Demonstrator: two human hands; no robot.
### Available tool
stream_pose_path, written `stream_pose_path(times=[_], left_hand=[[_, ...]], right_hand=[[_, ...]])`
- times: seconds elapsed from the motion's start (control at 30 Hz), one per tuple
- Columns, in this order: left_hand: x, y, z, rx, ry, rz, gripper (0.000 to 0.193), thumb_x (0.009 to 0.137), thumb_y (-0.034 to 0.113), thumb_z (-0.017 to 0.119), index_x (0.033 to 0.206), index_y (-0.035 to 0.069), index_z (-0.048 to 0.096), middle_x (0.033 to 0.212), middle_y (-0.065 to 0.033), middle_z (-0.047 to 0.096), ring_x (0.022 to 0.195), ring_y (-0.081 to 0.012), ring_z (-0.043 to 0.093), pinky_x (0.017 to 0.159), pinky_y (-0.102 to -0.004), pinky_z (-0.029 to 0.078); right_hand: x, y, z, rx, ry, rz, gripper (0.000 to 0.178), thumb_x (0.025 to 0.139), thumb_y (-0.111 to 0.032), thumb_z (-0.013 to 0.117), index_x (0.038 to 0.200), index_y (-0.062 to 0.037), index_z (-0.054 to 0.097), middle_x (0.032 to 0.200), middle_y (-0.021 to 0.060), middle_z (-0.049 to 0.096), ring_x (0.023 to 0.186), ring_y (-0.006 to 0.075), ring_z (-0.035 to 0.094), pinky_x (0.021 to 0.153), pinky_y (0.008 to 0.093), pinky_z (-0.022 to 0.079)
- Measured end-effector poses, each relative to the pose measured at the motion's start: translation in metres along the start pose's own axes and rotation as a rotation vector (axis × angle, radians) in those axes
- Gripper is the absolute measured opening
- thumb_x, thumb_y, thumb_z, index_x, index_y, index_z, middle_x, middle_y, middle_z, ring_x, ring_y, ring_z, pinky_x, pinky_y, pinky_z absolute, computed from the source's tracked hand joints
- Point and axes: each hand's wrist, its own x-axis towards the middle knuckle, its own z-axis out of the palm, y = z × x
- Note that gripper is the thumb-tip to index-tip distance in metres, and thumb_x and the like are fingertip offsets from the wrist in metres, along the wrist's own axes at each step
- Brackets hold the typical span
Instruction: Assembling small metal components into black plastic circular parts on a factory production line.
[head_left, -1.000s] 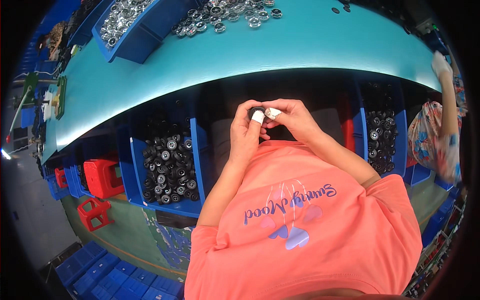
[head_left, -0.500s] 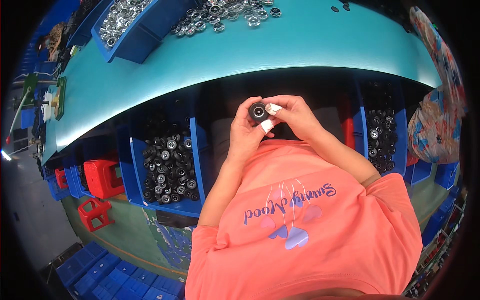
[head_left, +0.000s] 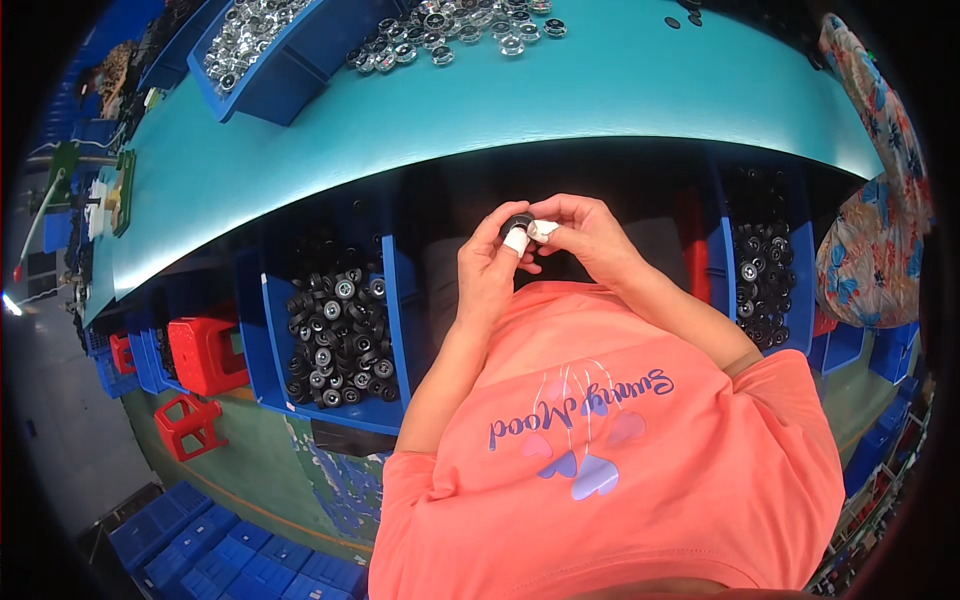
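A small black toy wheel point(head_left: 517, 221) is held up between my two hands, in front of the table's near edge. My left hand point(head_left: 484, 268) grips it from the left, fingers curled behind and the white-wrapped thumb laid across its face. From the right, my right hand point(head_left: 595, 238) pinches at the same wheel with a thumb also wrapped in white. Thumbs and fingers hide most of the wheel. Black wheels point(head_left: 340, 335) with grey hubs fill a blue bin point(head_left: 400, 310) left of my forearm. More black wheels point(head_left: 762, 270) lie in a bin on the right.
Across the front runs a turquoise table point(head_left: 600, 95). On it are a blue bin point(head_left: 285, 85) of clear pieces and loose clear round parts point(head_left: 440, 35). Red stools point(head_left: 190, 425) stand at left. Floral cloth point(head_left: 865, 260) hangs at right. Blue crates point(head_left: 250, 560) sit lower left.
The wheel has tilted, so its hub no longer faces up at me. My left thumb has moved up over its face, and the right fingers have closed in nearer the left thumb.
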Motion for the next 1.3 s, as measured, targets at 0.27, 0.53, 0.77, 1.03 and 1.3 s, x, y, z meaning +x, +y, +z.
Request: stream_pose_path(times=[0.27,0.53,0.77,1.03,1.3], left_hand=[[0.000,0.008,0.000,0.017,-0.004,-0.071,0.038,0.097,0.001,0.059,0.135,0.003,0.059,0.105,-0.0099,0.067,0.085,-0.0134,0.067,0.064,-0.0281,0.061],[-0.002,0.022,0.001,-0.098,-0.017,-0.023,0.057,0.087,0.000,0.073,0.140,0.003,0.052,0.113,-0.0093,0.061,0.094,-0.0191,0.066,0.071,-0.0318,0.062],[-0.071,0.063,-0.162,1.204,0.349,-0.011,0.056,0.077,0.000,0.076,0.131,0.007,0.061,0.111,-0.0152,0.068,0.095,-0.0305,0.069,0.086,-0.0375,0.056],[-0.097,0.081,-0.170,1.343,0.487,-0.071,0.049,0.081,0.001,0.069,0.130,0.007,0.065,0.091,-0.0183,0.070,0.081,-0.0362,0.068,0.078,-0.0432,0.054],[-0.032,0.076,-0.036,1.194,0.057,0.358,0.036,0.085,0.001,0.071,0.120,0.007,0.069,0.085,-0.0122,0.065,0.078,-0.0270,0.065,0.073,-0.0380,0.052]], right_hand=[[-0.001,0.000,0.001,-0.021,0.014,-0.003,0.022,0.094,-0.006,0.068,0.115,0.0017,0.070,0.100,0.0080,0.073,0.085,0.0106,0.069,0.077,0.0250,0.057],[-0.008,-0.026,-0.009,-0.175,0.105,-0.229,0.021,0.095,-0.006,0.066,0.115,-0.0036,0.073,0.097,0.0046,0.071,0.080,0.0094,0.067,0.072,0.0235,0.057],[0.020,-0.157,-0.095,-0.903,0.365,-0.814,0.024,0.090,-0.009,0.068,0.113,-0.0042,0.073,0.098,0.0060,0.068,0.082,0.0129,0.065,0.073,0.0291,0.054],[0.125,-0.171,-0.104,-1.369,0.283,-0.689,0.039,0.087,-0.028,0.075,0.121,-0.0100,0.070,0.110,0.0110,0.067,0.094,0.0273,0.065,0.085,0.0395,0.053],[0.139,-0.220,-0.159,-1.596,0.734,-0.545,0.046,0.091,-0.041,0.070,0.128,-0.0139,0.067,0.125,0.0093,0.062,0.117,0.0312,0.060,0.097,0.0451,0.053]])
